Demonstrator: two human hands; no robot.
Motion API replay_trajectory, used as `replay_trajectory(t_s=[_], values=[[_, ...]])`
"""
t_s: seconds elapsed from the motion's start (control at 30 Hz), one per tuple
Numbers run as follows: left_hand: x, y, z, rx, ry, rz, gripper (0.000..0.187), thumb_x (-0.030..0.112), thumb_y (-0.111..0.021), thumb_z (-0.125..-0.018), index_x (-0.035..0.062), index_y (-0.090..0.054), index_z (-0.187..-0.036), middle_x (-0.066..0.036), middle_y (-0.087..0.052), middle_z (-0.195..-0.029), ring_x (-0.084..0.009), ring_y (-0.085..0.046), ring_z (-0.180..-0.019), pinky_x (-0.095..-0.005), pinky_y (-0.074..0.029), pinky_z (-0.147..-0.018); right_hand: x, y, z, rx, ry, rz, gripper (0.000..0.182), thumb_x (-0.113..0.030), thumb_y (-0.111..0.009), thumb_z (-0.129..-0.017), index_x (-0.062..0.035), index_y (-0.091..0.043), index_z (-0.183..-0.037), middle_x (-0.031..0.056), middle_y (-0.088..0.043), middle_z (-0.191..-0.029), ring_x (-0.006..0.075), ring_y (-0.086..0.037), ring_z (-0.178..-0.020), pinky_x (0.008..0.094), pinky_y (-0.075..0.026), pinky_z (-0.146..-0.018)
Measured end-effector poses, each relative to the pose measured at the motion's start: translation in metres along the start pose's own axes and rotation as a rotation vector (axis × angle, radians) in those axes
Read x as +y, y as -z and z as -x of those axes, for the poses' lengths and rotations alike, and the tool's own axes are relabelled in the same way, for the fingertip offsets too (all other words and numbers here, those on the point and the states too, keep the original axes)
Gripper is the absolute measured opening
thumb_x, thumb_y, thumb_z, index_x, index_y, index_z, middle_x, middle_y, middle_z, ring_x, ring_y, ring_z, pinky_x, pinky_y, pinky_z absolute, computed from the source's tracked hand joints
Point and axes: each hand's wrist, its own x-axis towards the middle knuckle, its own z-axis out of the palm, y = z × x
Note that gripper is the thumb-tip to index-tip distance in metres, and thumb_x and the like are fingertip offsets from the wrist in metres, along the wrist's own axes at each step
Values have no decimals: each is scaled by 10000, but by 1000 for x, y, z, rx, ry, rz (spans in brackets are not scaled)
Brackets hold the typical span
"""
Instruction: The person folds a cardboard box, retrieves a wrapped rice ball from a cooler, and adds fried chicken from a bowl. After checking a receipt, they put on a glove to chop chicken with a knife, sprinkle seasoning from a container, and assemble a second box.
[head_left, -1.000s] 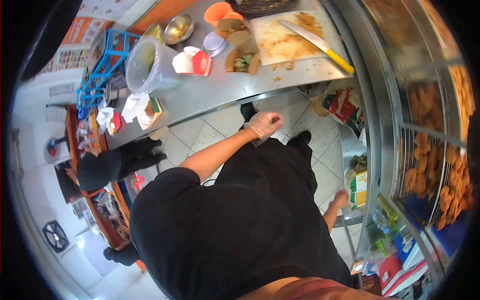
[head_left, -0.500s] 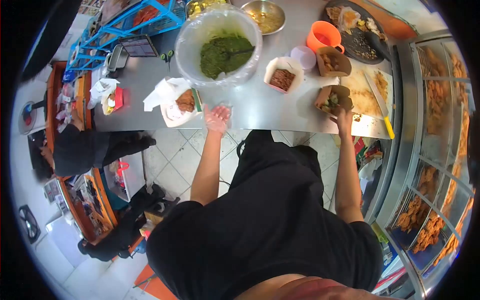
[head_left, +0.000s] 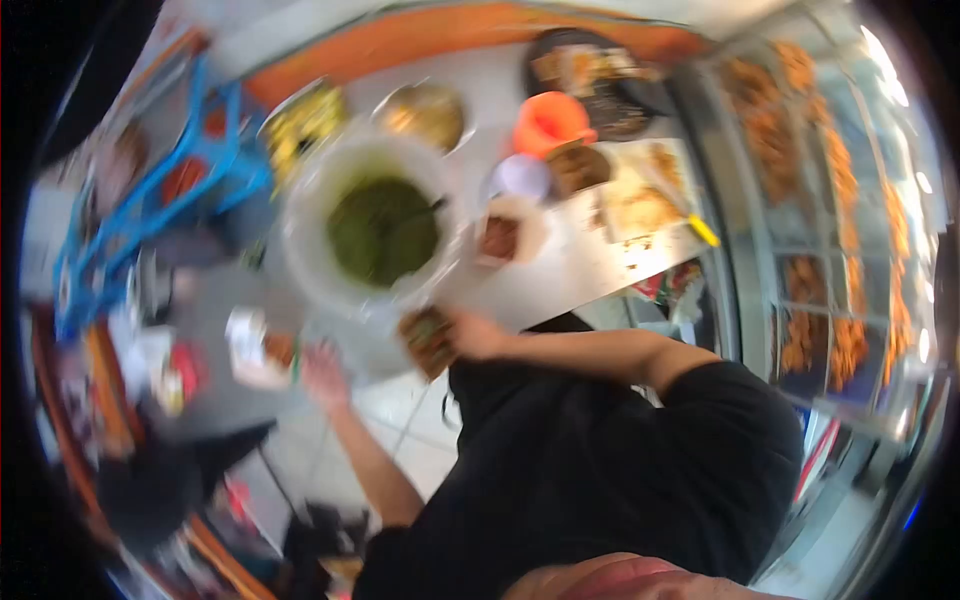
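My right hand (head_left: 476,336) is closed on a brown cardboard food box (head_left: 427,343) with greenish bits inside. The box is at the front of the steel table (head_left: 560,265), below a large tub (head_left: 300,245) lined with clear plastic and filled with green sauce (head_left: 382,230). My left hand (head_left: 325,378), blurred, has its fingers stretched out and seems to hold nothing. Just left of it lies an open white takeaway box (head_left: 248,345) with a browned piece of food (head_left: 279,348). A pale carton of dark red-brown food (head_left: 500,238) stands beyond my right hand.
An orange mug (head_left: 552,124), a second brown box (head_left: 580,168) and a cutting board (head_left: 640,200) with a yellow-handled knife (head_left: 703,231) stand at the right. Glass shelves (head_left: 820,210) of fried food rise beyond them. A blue crate (head_left: 150,215) and a dark-clothed person (head_left: 150,490) are at the left.
My right hand has carried the brown box from the table's right side leftward to the front of the tub. The view has swung round. My left hand stays beside the white box.
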Motion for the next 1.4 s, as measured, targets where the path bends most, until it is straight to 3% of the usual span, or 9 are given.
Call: replay_trajectory(t_s=[0.1, 0.27, 0.43, 0.57, 0.97, 1.1, 1.2, 1.3, 1.4], values=[[39, 30, 12, 200, 1, -343, 666, 404, -330, -1091, 12, -190, -1612, -223, -198, -1684, -375, -209, -1556, -504, -130, -1299, -16, -69, -66, -128, 133, 111, 408, -313, -594, -926, -31, -616, -1219, 217, -707, -1130, 343, -695, -989, 482, -551, -899], [-4, -27, -25, 350, -79, -632, 583, 381, -345, -1080, 17, -262, -1527, -228, -297, -1551, -365, -316, -1425, -497, -227, -1210, -56, -115, -87, -62, 569, -110, 498, -214, -721, -825, -69, -610, -1288, 180, -684, -1121, 355, -665, -1036, 456, -538, -907], [-114, -164, -63, 17, 41, -915, 522, 404, -389, -1058, 29, -372, -1421, -227, -390, -1398, -355, -398, -1279, -487, -297, -1107, 27, -61, -62, -645, 365, -129, 286, -91, -728, -695, -74, -770, -978, 100, -731, -840, 236, -694, -753, 399, -551, -694], [-212, -262, -50, -411, 189, -1216, 485, 422, -424, -1041, 39, -460, -1336, -226, -464, -1276, -348, -463, -1162, -479, -353, -1024, 105, 46, -5, -523, 223, 156, 227, -64, -629, -758, -62, -800, -908, 108, -757, -852, 242, -703, -749, 401, -550, -697], [-449, -334, 73, -1886, 411, -2366, 462, 476, -528, -990, 67, -723, -1081, -223, -686, -910, -325, -658, -812, -457, -521, -777, 160, 411, 504, 924, 23, 31, 232, -289, -703, -984, -80, -789, -931, 84, -747, -861, 194, -708, -783, 350, -562, -712], [-445, -580, 273, -1909, 44, -2177, 572, 558, -503, -1001, 47, -751, -1062, -237, -728, -888, -400, -716, -856, -493, -546, -780, 86, 453, 675, 1381, 228, 554, 70, -52, -759, -874, -52, -763, -945, 102, -705, -1044, 233, -682, -912, 348, -547, -797], [-485, -703, 375, -2160, -516, -1373, 365, 370, -614, -1004, 125, -716, -1254, -189, -738, -1147, -337, -729, -1041, -406, -589, -904, -5, 457, 774, 1610, 305, 1070, 55, -79, -772, -871, -79, -761, -817, 79, -725, -1046, 199, -684, -914, 332, -534, -787], [-471, -796, 483, -2303, -343, -891, 259, 216, -658, -1002, 116, -723, -1231, -129, -764, -1116, -235, -752, -985, -344, -613, -874, -88, 473, 854, 1818, 161, 1803, 275, -179, -708, -950, -30, -696, -1181, 180, -722, -1150, 267, -697, -1056, 383, -547, -901], [-474, -840, 551, -2354, -230, -561, 229, 177, -696, -988, 108, -731, -1203, -78, -778, -1032, -132, -730, -882, -274, -618, -756, -170, 497, 879, 1890, -404, 1793, 513, -437, -669, -965, -54, -668, -1307, 174, -715, -1227, 279, -701, -1084, 422, -557, -961]])
